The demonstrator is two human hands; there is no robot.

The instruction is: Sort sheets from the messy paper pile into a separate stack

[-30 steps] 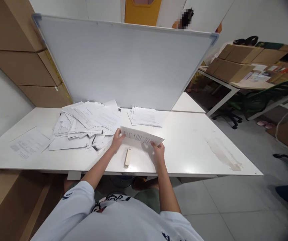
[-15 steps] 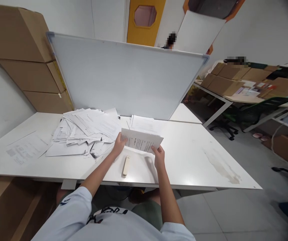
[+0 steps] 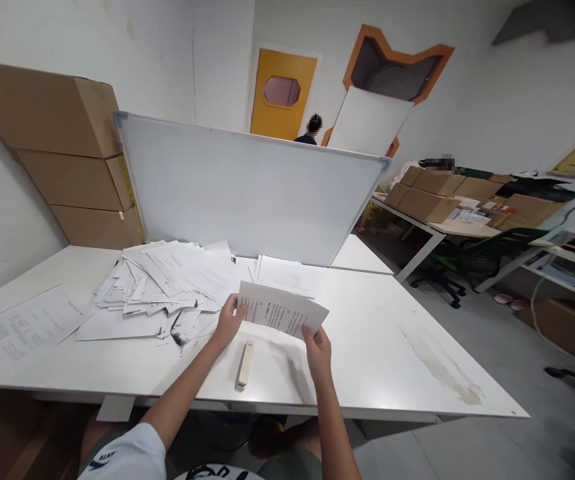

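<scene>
Low in the frame's centre, the left hand (image 3: 227, 323) and right hand (image 3: 317, 353) pinch opposite ends of a folded printed sheet (image 3: 282, 310), its long axis running left to right above the white bench (image 3: 372, 353), with a loose paper pile (image 3: 162, 287) just beside the left hand and a cream stapler (image 3: 245, 365) beneath.

The sheets (image 3: 282, 310) are white with black print, the stapler (image 3: 245, 364) cream; the white table (image 3: 367, 347) bears a pale brown stain (image 3: 440, 367) toward its right front corner; the door (image 3: 280, 120) beyond is yellow.
</scene>
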